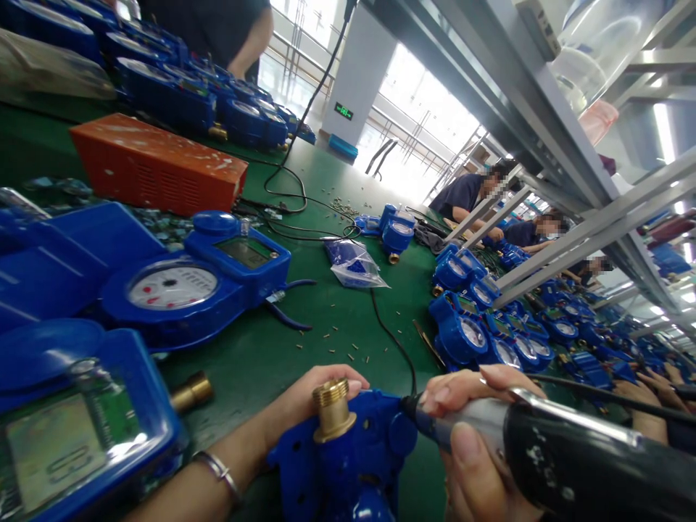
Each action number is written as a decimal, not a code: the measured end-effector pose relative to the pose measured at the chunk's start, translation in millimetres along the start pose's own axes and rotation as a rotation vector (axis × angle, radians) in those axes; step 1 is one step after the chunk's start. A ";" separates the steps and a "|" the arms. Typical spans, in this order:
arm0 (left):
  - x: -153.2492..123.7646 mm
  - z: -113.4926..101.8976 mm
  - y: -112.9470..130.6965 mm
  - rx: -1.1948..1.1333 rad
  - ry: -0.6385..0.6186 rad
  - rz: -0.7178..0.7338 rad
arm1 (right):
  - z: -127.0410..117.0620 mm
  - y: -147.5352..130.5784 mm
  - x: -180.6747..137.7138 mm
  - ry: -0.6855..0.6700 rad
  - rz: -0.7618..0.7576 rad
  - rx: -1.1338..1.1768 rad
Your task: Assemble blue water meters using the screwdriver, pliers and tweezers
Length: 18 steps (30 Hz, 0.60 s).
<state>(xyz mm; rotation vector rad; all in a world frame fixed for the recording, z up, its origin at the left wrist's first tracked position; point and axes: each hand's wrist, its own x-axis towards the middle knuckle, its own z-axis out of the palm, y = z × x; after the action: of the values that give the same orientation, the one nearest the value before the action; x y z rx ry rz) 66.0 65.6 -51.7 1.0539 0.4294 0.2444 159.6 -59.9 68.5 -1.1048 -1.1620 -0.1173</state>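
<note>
**Driver Tip Meets Blue Meter Housing at the Near Edge**

At the near edge of the green worktop [326, 326], the left hand [304, 399] grips a blue meter housing [353, 449] from behind, fingers curled by its upright brass fitting [331, 409]. The right hand [467, 442], just beside it, is closed around an electric screwdriver [570, 464] whose tip touches the housing's right side. Assembled meters [179, 290] lie along the left edge, with blue-handled pliers [288, 304] next to them. Towards the middle, a clear plastic bag [353, 264] holds small blue parts. Further back on the left stands an orange box [155, 163]; its contents cannot be seen.
</note>
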 end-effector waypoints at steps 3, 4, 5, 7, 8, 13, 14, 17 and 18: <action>0.9 -0.4 -0.6 0.001 -0.002 -0.003 | -1.2 -0.8 0.6 0.005 0.042 0.065; 0.9 -0.2 -0.7 0.000 -0.002 -0.005 | -1.3 -1.0 0.2 0.011 0.044 0.072; 0.9 0.1 -0.8 -0.003 -0.001 -0.007 | -1.2 -1.2 -0.4 0.022 0.038 0.070; 0.9 0.9 -1.0 -0.006 0.001 -0.010 | -0.3 -1.9 -2.3 0.042 0.023 0.061; 0.8 1.4 -1.1 -0.008 0.003 -0.010 | 0.4 -2.2 -3.4 0.054 0.022 0.060; -0.2 2.5 -1.0 -0.015 0.010 -0.005 | -0.3 -0.4 -5.0 0.090 0.029 0.073; -0.7 2.4 -0.8 -0.017 0.008 -0.006 | -1.4 0.8 -4.6 0.089 0.020 0.073; -2.3 2.4 0.3 -0.019 -0.001 -0.007 | -4.4 4.2 -3.5 0.080 -0.004 0.060; -2.7 2.6 0.5 -0.021 -0.002 -0.007 | -4.7 4.6 -3.3 0.086 -0.005 0.054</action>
<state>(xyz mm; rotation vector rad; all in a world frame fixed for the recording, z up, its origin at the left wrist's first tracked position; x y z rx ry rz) 64.8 62.7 -49.5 1.0316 0.4281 0.2417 164.0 -62.6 63.2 -1.0397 -1.0850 -0.1358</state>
